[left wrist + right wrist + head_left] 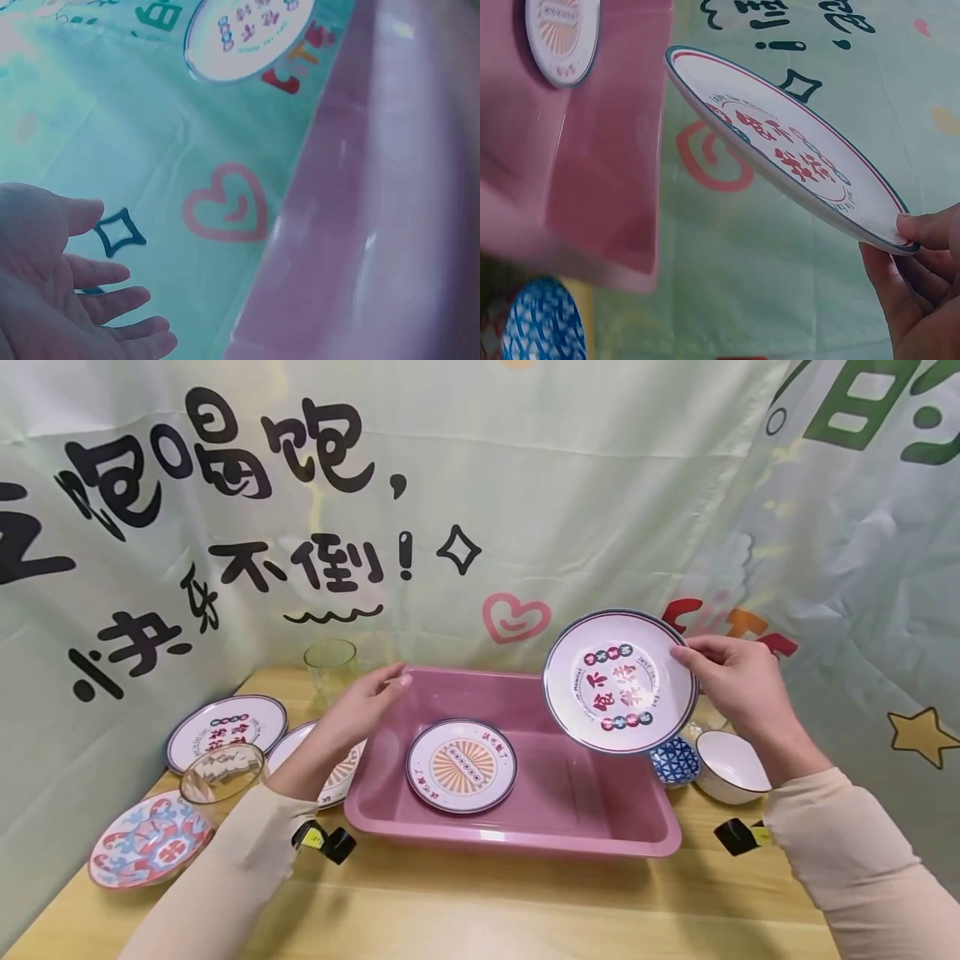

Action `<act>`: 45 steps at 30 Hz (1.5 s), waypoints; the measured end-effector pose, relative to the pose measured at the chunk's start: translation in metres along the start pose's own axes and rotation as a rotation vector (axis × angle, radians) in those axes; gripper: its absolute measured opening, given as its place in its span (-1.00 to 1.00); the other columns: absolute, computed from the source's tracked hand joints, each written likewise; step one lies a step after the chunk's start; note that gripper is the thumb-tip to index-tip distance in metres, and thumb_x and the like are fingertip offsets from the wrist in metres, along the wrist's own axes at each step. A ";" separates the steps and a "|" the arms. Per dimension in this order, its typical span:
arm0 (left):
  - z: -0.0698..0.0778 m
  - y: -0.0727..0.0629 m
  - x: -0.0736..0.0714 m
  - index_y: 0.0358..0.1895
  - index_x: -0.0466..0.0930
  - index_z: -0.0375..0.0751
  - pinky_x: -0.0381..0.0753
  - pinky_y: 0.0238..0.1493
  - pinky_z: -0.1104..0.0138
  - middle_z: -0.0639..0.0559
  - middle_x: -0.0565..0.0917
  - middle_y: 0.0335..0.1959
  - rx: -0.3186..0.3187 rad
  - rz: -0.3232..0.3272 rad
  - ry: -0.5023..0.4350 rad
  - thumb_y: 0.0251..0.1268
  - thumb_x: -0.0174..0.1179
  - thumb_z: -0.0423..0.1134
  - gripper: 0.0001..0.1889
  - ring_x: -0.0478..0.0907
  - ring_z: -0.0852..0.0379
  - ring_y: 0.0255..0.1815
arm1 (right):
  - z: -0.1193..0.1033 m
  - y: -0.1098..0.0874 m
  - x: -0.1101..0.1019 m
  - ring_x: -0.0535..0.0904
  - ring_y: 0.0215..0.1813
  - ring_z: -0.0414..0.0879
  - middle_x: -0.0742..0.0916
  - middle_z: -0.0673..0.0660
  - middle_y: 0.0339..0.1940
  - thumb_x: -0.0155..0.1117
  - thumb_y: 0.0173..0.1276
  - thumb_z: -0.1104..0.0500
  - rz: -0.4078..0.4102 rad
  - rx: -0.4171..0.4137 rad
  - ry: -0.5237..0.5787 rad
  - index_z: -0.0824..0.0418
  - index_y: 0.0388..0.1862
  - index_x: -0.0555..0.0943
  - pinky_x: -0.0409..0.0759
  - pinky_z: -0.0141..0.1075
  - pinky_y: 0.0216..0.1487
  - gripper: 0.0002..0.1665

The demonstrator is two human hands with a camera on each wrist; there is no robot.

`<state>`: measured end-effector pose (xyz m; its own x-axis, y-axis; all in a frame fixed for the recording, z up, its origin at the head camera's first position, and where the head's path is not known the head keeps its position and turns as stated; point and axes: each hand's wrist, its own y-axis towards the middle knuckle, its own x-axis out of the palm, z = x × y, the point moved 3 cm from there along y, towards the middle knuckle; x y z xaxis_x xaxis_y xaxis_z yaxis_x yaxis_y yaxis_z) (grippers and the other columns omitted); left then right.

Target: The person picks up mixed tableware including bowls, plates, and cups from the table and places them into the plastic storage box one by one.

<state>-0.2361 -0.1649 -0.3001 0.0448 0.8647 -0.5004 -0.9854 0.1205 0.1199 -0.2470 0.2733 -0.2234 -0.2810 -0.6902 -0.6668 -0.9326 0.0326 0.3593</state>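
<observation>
My right hand (738,681) pinches a white plate (618,681) with red lettering and a blue rim, thumb on its face and fingers behind. The plate is tilted up over the right back part of a pink plastic basin (420,835). Inside the basin, towards its left, lies another plate (461,767) with an orange sunburst. My left hand (360,710) holds nothing and is near the basin's back left corner; its fingers are spread loosely in the left wrist view, where the basin wall (315,225) is close by.
Left of the basin are a lettered plate (187,727), a partly hidden sunburst plate (337,789), an amber glass bowl (213,789), a patterned dish (150,843) and a green glass (330,664). On the right stand a blue patterned bowl (675,764) and a white bowl (727,768). Printed cloth (465,468) hangs behind.
</observation>
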 end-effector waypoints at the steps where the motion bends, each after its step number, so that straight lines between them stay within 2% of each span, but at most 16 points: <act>1: 0.004 0.003 0.001 0.53 0.10 -0.19 0.11 0.44 -0.08 -0.24 0.22 0.47 0.009 0.001 -0.004 0.53 -0.08 0.11 -0.33 0.16 -0.23 0.45 | -0.001 0.002 0.003 0.55 -0.28 -0.20 0.72 0.19 -0.10 0.19 0.38 -0.24 -0.004 0.009 0.030 0.30 0.11 0.63 0.57 -0.52 -0.37 -0.34; 7: 0.020 0.018 0.006 0.51 0.17 -0.18 0.03 0.48 -0.01 -0.14 0.23 0.49 0.030 -0.007 -0.027 0.54 -0.08 0.09 -0.37 0.09 -0.13 0.50 | -0.004 0.009 0.026 0.62 -0.34 -0.23 0.73 0.03 -0.22 0.25 0.39 -0.13 -0.038 0.056 0.226 0.38 0.14 0.59 0.65 -0.47 -0.31 -0.37; 10: 0.025 0.023 0.010 0.49 0.20 -0.17 0.08 0.47 0.02 -0.12 0.26 0.48 0.019 -0.015 -0.053 0.54 -0.08 0.09 -0.38 0.14 -0.11 0.48 | -0.006 0.011 0.035 0.63 -0.31 -0.22 0.72 0.05 -0.19 0.26 0.38 -0.12 -0.047 0.061 0.287 0.39 0.14 0.59 0.67 -0.44 -0.27 -0.37; 16: 0.029 0.035 0.020 0.49 0.17 -0.26 0.32 0.37 0.04 -0.16 0.25 0.47 -0.006 -0.059 -0.217 0.55 -0.06 0.05 -0.37 0.30 -0.16 0.39 | -0.010 0.016 0.051 0.64 -0.27 -0.20 0.69 0.16 -0.10 0.24 0.41 -0.09 -0.088 0.070 0.360 0.39 0.15 0.58 0.68 -0.40 -0.22 -0.39; 21: 0.030 0.043 0.029 0.47 0.21 -0.26 0.37 0.34 0.07 -0.19 0.31 0.43 -0.058 -0.066 -0.319 0.54 -0.03 0.02 -0.40 0.36 -0.18 0.35 | -0.013 0.019 0.066 0.62 -0.26 -0.18 0.64 0.25 -0.06 0.23 0.43 -0.04 -0.126 0.083 0.417 0.44 0.15 0.57 0.68 -0.40 -0.22 -0.42; 29: 0.024 0.060 0.042 0.46 0.23 -0.26 0.31 0.37 0.01 -0.25 0.44 0.32 -0.099 -0.070 -0.350 0.54 -0.04 0.03 -0.40 0.45 -0.16 0.27 | -0.019 0.022 0.091 0.59 -0.30 -0.16 0.62 0.26 -0.09 0.23 0.44 0.01 -0.158 0.141 0.450 0.44 0.11 0.59 0.68 -0.39 -0.25 -0.48; 34: 0.018 0.067 0.052 0.41 0.27 -0.34 0.48 0.24 0.07 -0.29 0.50 0.25 -0.144 -0.044 -0.465 0.55 -0.03 -0.02 -0.43 0.52 -0.16 0.20 | -0.016 0.027 0.106 0.56 -0.34 -0.15 0.64 0.24 -0.14 0.24 0.44 0.01 -0.189 0.165 0.420 0.40 0.08 0.62 0.64 -0.41 -0.30 -0.52; 39: 0.009 0.071 0.057 0.38 0.35 -0.28 0.58 0.13 0.17 -0.20 0.56 0.19 -0.220 0.001 -0.539 0.49 0.04 0.04 -0.42 0.55 -0.07 0.15 | -0.011 0.033 0.121 0.53 -0.36 -0.15 0.65 0.22 -0.16 0.23 0.45 0.02 -0.222 0.191 0.394 0.37 0.08 0.63 0.58 -0.41 -0.34 -0.55; 42: 0.005 0.072 0.059 0.35 0.41 -0.22 0.61 0.06 0.22 -0.12 0.62 0.11 -0.255 0.048 -0.530 0.44 0.09 0.07 -0.43 0.59 0.00 0.09 | -0.009 0.036 0.129 0.51 -0.34 -0.14 0.63 0.21 -0.14 0.20 0.47 0.03 -0.245 0.211 0.378 0.35 0.10 0.62 0.55 -0.43 -0.34 -0.56; 45: 0.001 0.073 0.059 0.33 0.46 -0.17 0.64 0.00 0.25 -0.08 0.64 0.05 -0.266 0.085 -0.461 0.43 0.10 0.08 -0.45 0.60 0.05 0.02 | -0.008 0.038 0.137 0.52 -0.34 -0.14 0.63 0.19 -0.15 0.19 0.48 0.03 -0.271 0.241 0.369 0.33 0.11 0.62 0.57 -0.43 -0.32 -0.57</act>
<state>-0.3048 -0.1046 -0.3201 -0.0290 0.9976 -0.0624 -0.9935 -0.0356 -0.1080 -0.3194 0.1745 -0.2959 0.0358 -0.9047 -0.4245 -0.9988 -0.0471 0.0163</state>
